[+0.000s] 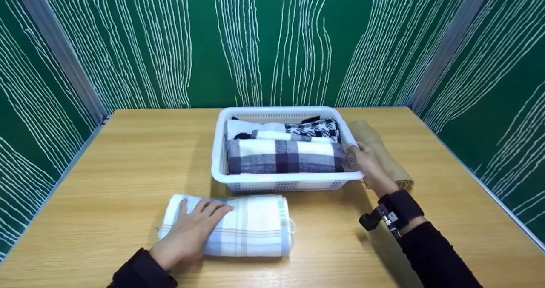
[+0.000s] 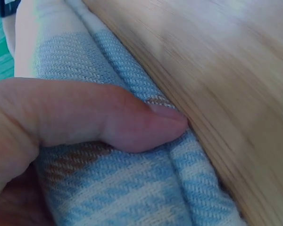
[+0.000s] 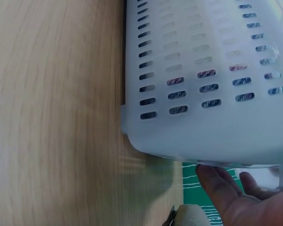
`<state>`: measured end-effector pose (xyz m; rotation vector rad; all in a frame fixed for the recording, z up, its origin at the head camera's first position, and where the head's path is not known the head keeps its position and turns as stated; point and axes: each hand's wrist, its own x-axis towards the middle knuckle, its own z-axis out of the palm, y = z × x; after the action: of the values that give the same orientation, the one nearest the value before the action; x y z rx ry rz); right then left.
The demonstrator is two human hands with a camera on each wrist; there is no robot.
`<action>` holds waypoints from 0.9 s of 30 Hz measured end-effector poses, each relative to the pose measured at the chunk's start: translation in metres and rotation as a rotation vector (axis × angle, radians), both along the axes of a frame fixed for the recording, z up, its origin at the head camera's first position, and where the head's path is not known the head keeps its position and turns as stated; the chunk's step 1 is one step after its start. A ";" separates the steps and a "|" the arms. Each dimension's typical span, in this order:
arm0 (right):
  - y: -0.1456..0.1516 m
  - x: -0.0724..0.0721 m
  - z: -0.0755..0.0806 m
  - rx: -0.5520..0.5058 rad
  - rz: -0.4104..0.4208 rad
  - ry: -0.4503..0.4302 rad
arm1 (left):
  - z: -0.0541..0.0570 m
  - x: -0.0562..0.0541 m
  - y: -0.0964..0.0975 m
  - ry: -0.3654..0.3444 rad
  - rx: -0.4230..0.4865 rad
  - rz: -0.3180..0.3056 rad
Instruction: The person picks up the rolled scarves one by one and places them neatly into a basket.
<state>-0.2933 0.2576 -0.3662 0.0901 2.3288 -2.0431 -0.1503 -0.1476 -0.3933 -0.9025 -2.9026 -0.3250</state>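
My left hand [image 1: 193, 228] grips a folded white and blue plaid scarf [image 1: 251, 232] that lies on the table in front of the basket. Its fingers spread over the top in the head view, and in the left wrist view the thumb [image 2: 118, 117] presses across the cloth's side. A white plastic basket [image 1: 294, 178] stands mid-table, and my right hand [image 1: 368, 164] holds its right rim. Inside the basket lie a rolled dark purple and white checked scarf [image 1: 287, 157] and a black and white patterned cloth [image 1: 317, 129]. Slotted basket wall [image 3: 203, 132] fills much of the right wrist view.
A rolled tan cloth [image 1: 374, 145] lies on the table just right of the basket, partly behind my right hand. The wooden table [image 1: 149, 152] is bounded by green walls [image 1: 204, 45] with white wavy lines at the back and both sides.
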 end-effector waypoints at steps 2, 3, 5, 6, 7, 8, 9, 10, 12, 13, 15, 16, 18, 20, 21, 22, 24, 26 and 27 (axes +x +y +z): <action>0.000 0.000 0.000 -0.013 0.004 0.005 | 0.000 0.000 0.005 -0.001 -0.003 -0.005; 0.000 0.000 0.000 -0.026 0.007 0.005 | 0.000 0.000 0.007 -0.005 -0.006 -0.004; 0.000 0.000 -0.001 -0.042 0.013 0.010 | 0.000 -0.001 0.012 -0.017 -0.010 -0.002; 0.000 0.000 -0.001 -0.052 0.014 0.010 | 0.000 -0.001 0.014 -0.024 -0.009 0.001; 0.000 0.000 -0.001 -0.055 0.014 0.010 | 0.000 -0.001 0.016 -0.027 -0.009 0.003; 0.000 0.000 -0.001 -0.050 0.014 0.011 | 0.000 -0.001 0.018 -0.026 -0.010 0.004; 0.000 0.000 -0.001 -0.042 0.014 0.012 | 0.000 -0.002 0.021 -0.022 -0.014 0.005; 0.000 0.000 -0.001 -0.028 0.013 0.014 | 0.000 -0.002 0.023 -0.020 -0.015 0.005; 0.001 0.000 -0.001 -0.010 0.012 0.013 | 0.000 -0.003 0.027 -0.016 -0.021 0.006; 0.001 0.000 -0.001 -0.001 0.012 0.012 | 0.000 -0.003 0.029 -0.016 -0.024 0.007; 0.001 -0.001 -0.001 0.000 0.015 0.008 | -0.001 -0.003 0.033 -0.014 -0.032 0.009; 0.000 -0.001 -0.001 -0.004 0.014 0.005 | -0.001 -0.003 0.034 -0.014 -0.035 0.009; 0.000 -0.001 -0.001 -0.010 0.014 -0.003 | -0.001 -0.004 0.038 -0.006 -0.040 0.010; 0.000 -0.001 -0.001 -0.011 0.012 -0.006 | -0.001 -0.004 0.041 0.006 -0.042 0.008; 0.000 -0.001 -0.001 -0.015 0.010 -0.007 | -0.002 -0.004 0.042 0.011 -0.044 0.007; 0.000 -0.001 -0.001 -0.016 0.008 -0.007 | -0.002 -0.004 0.043 0.015 -0.045 0.007; -0.001 -0.001 -0.001 -0.025 0.003 -0.004 | -0.002 -0.004 0.045 0.015 -0.048 0.010; 0.000 -0.001 -0.001 -0.043 -0.003 0.003 | -0.001 -0.004 0.047 0.006 -0.056 0.013; 0.000 -0.001 -0.001 -0.054 -0.005 0.006 | -0.001 -0.005 0.048 0.002 -0.063 0.016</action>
<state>-0.2946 0.2576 -0.3669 0.0885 2.2769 -2.1103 -0.1548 -0.1000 -0.3939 -0.8878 -2.9318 -0.2330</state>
